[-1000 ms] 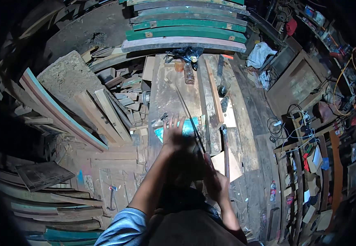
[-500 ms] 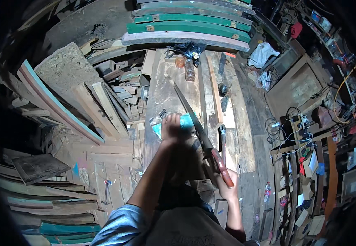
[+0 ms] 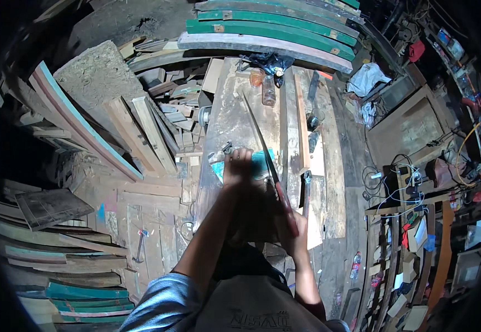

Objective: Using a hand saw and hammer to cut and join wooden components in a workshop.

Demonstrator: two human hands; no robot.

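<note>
Fingers of my left hand [image 3: 238,166] press flat on the teal block [image 3: 258,164]; my right hand [image 3: 291,228] grips the handsaw [image 3: 264,149] beside it, cut unfinished.
</note>
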